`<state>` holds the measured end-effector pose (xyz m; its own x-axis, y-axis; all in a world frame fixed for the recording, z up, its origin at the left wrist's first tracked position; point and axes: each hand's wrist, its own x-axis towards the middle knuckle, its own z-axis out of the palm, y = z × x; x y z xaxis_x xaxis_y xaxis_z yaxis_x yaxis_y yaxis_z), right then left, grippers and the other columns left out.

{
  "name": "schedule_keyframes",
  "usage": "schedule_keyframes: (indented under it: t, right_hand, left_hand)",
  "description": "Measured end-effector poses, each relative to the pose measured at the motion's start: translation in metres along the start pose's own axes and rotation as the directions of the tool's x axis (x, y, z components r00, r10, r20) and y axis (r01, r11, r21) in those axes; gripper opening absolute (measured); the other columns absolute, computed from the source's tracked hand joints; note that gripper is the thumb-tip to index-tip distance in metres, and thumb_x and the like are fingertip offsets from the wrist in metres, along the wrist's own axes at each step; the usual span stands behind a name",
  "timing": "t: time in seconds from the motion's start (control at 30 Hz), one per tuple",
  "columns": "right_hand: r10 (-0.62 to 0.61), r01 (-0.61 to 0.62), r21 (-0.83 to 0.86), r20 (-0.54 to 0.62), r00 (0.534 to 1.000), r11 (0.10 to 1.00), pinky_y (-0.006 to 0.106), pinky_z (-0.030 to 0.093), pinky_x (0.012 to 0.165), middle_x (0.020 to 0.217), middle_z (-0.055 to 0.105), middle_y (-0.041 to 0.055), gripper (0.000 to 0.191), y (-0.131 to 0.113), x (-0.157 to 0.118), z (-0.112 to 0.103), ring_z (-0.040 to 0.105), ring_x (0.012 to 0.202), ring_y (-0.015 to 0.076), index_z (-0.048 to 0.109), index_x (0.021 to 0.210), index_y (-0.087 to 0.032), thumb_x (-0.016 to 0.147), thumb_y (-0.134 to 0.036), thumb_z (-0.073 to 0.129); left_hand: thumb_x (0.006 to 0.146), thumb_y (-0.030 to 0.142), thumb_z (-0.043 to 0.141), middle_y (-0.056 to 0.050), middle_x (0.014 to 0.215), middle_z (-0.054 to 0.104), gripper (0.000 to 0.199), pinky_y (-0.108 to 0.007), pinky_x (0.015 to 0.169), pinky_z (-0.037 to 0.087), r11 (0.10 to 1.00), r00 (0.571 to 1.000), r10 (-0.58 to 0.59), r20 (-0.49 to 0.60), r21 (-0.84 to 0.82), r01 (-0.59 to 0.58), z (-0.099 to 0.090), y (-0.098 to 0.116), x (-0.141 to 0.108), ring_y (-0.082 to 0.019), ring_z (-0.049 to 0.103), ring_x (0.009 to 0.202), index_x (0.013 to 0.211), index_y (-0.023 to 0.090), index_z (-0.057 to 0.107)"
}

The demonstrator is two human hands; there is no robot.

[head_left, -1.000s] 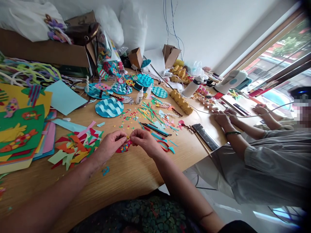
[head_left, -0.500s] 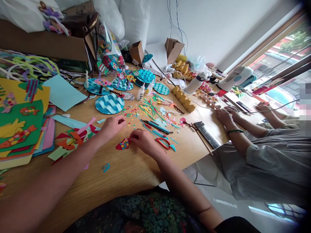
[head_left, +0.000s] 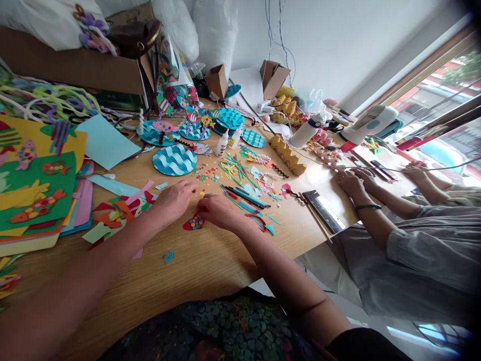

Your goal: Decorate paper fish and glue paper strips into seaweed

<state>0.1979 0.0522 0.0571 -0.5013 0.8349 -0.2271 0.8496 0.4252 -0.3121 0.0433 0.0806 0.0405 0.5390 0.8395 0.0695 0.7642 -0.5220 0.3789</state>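
A red paper fish covered in coloured dots lies flat on the wooden table. My right hand is over its right end, fingers curled down and pressed together; whatever they pinch is too small to name. Just to the left and a little farther off, my left hand has its fingers closed near the small coloured paper dots; anything between them cannot be made out. A blue disc with pale waves lies beyond my left hand.
Pens and red-handled scissors lie right of my hands. Paper scraps and coloured sheets are at the left. Glue bottles stand behind. Another person's hands rest at the right, near a black ruler-like strip.
My right hand has shifted slightly left relative to the fish and my left hand has moved nearer to it, with its fingers turned further down. The whole view has shifted a little.
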Motion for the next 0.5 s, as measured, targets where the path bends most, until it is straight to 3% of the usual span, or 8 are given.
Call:
schedule_keyframes:
  t: [0.2,0.37,0.5]
  right_hand:
    - [-0.025,0.027,-0.061,0.039,0.999,0.998,0.021,0.033,0.061,0.09,0.064,0.0041,0.016,0.001,0.004,-0.001,0.056,0.08,0.014,0.064,0.085,-0.018,0.076,-0.021,0.052]
    - [-0.003,0.01,-0.079,0.088,0.996,0.997,0.021,0.033,0.06,0.092,0.065,0.0045,0.017,-0.004,0.004,-0.006,0.056,0.082,0.0144,0.064,0.085,-0.017,0.075,-0.021,0.051]
    - [-0.01,0.016,-0.072,0.082,0.997,0.997,0.021,0.032,0.06,0.091,0.065,0.0049,0.017,-0.005,0.004,-0.006,0.056,0.082,0.0145,0.065,0.083,-0.017,0.075,-0.02,0.051]
  left_hand:
    - [0.08,0.009,0.035,-0.004,0.078,0.059,0.023,-0.027,0.065,0.042,0.997,0.979,0.078,0.188,-0.016,-0.076,0.0,0.014,-0.053,-0.018,0.056,0.075,0.079,0.017,0.055]
    - [0.083,0.011,0.034,-0.006,0.081,0.058,0.023,-0.029,0.071,0.043,0.998,0.978,0.053,0.203,0.005,-0.055,0.009,0.017,-0.065,-0.019,0.056,0.079,0.082,0.016,0.056]
    - [0.084,0.011,0.033,-0.007,0.086,0.059,0.025,-0.031,0.075,0.044,0.996,0.986,0.067,0.151,-0.076,-0.056,0.015,0.014,-0.066,-0.02,0.056,0.084,0.088,0.015,0.057]
